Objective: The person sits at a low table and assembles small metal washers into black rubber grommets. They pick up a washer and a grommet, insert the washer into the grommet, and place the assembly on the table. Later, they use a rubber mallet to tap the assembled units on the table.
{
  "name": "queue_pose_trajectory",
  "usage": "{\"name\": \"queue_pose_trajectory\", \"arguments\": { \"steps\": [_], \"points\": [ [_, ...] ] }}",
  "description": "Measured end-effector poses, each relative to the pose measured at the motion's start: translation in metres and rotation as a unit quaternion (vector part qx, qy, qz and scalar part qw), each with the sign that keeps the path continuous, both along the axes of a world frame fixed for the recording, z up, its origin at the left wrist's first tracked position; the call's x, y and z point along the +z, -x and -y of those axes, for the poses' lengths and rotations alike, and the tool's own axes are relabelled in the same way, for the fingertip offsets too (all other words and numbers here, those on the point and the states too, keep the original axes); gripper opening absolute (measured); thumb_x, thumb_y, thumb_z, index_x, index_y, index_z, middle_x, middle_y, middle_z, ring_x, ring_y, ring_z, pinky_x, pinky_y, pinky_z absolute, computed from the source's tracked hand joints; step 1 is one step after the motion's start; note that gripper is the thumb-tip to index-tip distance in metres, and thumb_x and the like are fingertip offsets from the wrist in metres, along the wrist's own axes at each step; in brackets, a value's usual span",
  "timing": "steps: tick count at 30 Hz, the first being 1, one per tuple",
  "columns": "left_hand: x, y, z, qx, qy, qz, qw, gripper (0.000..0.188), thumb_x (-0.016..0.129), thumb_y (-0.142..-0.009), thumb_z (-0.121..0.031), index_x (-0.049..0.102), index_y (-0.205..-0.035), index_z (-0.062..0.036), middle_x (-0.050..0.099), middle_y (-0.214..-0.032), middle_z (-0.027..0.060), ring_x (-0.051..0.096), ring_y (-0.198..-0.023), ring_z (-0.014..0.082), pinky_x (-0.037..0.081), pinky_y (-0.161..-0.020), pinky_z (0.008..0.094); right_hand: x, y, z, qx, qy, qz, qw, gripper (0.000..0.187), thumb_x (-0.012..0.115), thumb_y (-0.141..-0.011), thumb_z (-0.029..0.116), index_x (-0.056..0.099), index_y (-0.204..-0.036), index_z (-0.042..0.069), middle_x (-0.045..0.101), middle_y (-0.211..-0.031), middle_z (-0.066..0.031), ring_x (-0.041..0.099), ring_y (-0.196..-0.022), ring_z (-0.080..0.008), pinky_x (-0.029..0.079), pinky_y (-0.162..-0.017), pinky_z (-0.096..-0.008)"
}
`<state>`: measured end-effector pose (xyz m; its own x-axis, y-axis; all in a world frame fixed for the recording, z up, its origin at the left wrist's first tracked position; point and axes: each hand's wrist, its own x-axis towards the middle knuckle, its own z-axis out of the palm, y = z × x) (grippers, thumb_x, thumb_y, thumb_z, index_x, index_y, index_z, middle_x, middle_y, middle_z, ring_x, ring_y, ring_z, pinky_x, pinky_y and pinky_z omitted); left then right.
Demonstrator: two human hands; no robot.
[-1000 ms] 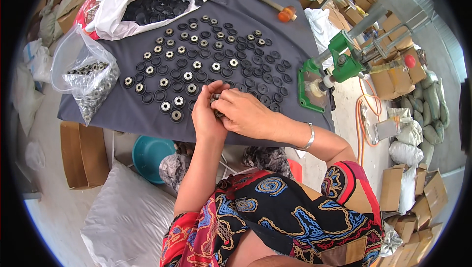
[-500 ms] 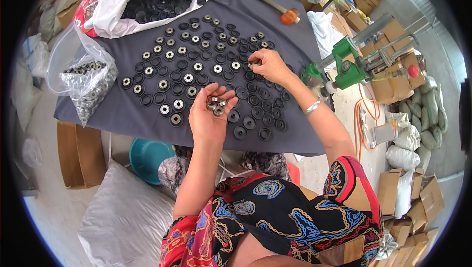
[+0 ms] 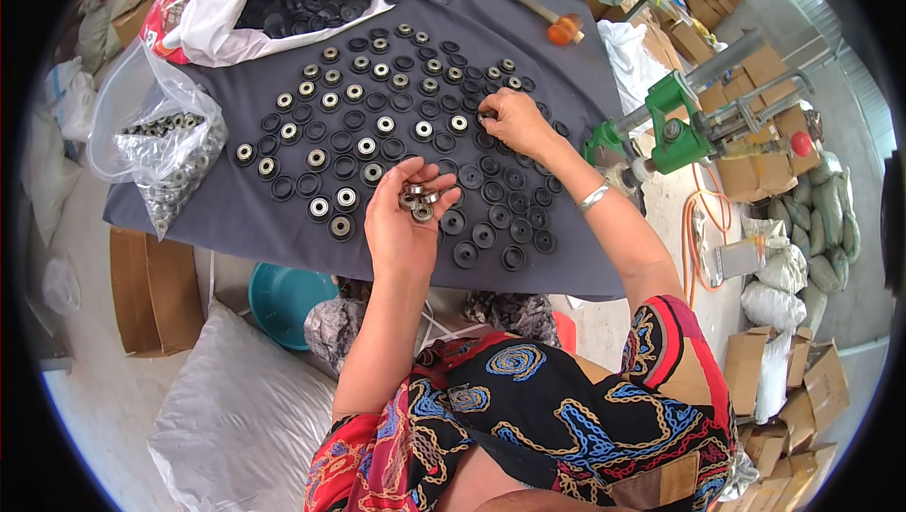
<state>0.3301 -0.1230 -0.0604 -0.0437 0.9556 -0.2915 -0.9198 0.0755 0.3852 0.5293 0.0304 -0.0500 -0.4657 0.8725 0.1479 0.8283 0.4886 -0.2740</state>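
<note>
Several shiny ball bearings (image 3: 422, 201) lie in the cupped palm of my left hand (image 3: 396, 229), its fingers curled loosely around them above the near part of the table. My right hand (image 3: 519, 125) is farther off and to the right, thumb and fingertips pinched on a bearing over one of the black rings; the fingers hide most of it. Black round plastic wheels or rings (image 3: 483, 235) are spread over the dark cloth (image 3: 557, 267). Many at the left and centre hold a bearing (image 3: 366, 146) in the middle; those nearest and right of my left hand have none showing.
A white sack (image 3: 203, 16) of black parts lies at the far left, with a clear bag of bearings (image 3: 184, 163) nearer. A mallet (image 3: 528, 7) rests at the back. A green hand press (image 3: 675, 120) stands right of the table. A teal basin (image 3: 288, 304) sits below.
The view has shifted slightly. My right hand stays at nearly the same black ring, its fingertips now lower over it. My left hand still cups the bearings.
</note>
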Motion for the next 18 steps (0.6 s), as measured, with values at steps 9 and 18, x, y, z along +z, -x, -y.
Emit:
{"name": "queue_pose_trajectory", "arguments": {
  "steps": [9,18],
  "points": [
    [0.001,0.0,0.001,0.005,-0.003,-0.004,1.0,0.033,0.038,-0.1,-0.022,0.055,-0.108,0.0046,0.059,-0.099,0.0155,0.064,-0.091,0.0308,0.056,-0.078,0.0426,0.001,0.003,0.012,-0.008,0.0,-0.008,1.0,0.021,0.066,-0.077,0.01,0.068,-0.095,-0.001,0.062,-0.085,-0.016,0.062,-0.08,-0.03,0.049,-0.075,-0.0371],
    [-0.001,-0.007,-0.003,0.031,0.001,0.047,0.998,0.041,0.035,-0.102,-0.029,0.053,-0.11,0.0077,0.057,-0.105,0.0202,0.057,-0.104,0.0392,0.049,-0.097,0.0517,0.028,0.014,0.044,0.075,-0.161,0.011,0.984,0.018,0.065,-0.079,0.012,0.066,-0.095,0.003,0.06,-0.087,-0.0128,0.059,-0.084,-0.0305,0.049,-0.074,-0.0403]
  ]
}}
